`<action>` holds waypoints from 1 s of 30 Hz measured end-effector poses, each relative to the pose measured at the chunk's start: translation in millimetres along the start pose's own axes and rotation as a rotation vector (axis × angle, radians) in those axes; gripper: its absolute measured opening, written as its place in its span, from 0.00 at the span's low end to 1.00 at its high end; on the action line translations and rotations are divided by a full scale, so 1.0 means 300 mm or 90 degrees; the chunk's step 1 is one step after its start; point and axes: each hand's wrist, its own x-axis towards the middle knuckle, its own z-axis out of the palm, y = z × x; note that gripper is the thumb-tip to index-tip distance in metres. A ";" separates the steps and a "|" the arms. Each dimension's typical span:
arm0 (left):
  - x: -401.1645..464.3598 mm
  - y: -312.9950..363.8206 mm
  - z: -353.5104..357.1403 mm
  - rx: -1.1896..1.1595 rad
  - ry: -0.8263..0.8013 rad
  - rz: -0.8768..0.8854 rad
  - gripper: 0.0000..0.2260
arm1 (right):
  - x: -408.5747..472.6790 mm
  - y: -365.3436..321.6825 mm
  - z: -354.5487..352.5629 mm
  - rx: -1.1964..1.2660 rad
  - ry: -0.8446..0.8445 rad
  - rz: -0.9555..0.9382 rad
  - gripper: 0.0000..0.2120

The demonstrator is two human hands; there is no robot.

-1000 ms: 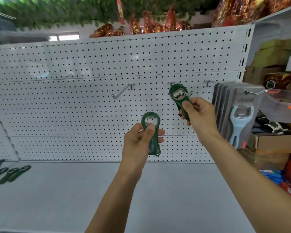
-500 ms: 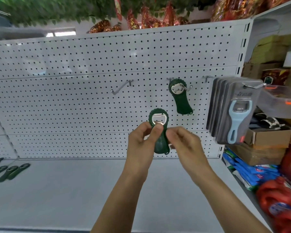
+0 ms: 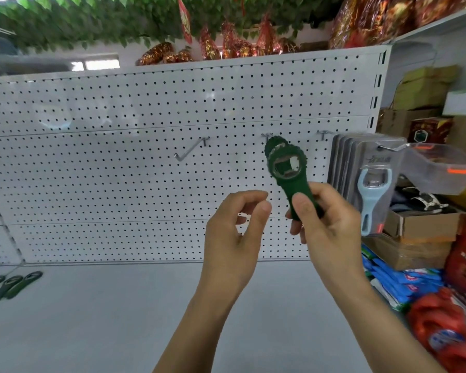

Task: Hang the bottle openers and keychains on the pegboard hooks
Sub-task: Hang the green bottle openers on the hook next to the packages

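Right hand pinching green bottle opener by the handle, ring end up and level with the middle pegboard hook, probably so the opening can slide over the tip. Another green opener hanging behind it on that hook. Left hand empty, fingers loosely curled, just beside; spare openers lying on the shelf, far left.

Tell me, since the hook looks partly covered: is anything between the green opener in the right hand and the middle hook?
Only another dark green plastic bottle opener, already hanging on that middle metal hook. The held green opener, in the right hand, overlaps it. The hook's tip is hidden, so free room is unclear.
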 end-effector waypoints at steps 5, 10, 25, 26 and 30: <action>-0.024 -0.036 0.002 0.145 -0.019 0.048 0.11 | 0.067 0.008 -0.026 -0.016 0.018 0.010 0.04; -0.031 -0.069 0.008 0.183 -0.022 0.057 0.10 | 0.123 0.057 -0.026 -0.045 0.001 0.072 0.05; -0.037 -0.141 0.029 0.231 -0.019 0.006 0.09 | 0.219 0.176 -0.012 -0.087 -0.007 0.166 0.04; -0.038 -0.143 0.033 0.237 -0.023 0.000 0.09 | 0.208 0.182 -0.016 -0.090 -0.007 0.176 0.04; -0.065 -0.148 0.045 0.283 -0.035 -0.002 0.10 | 0.101 0.208 -0.040 -0.083 -0.032 0.234 0.05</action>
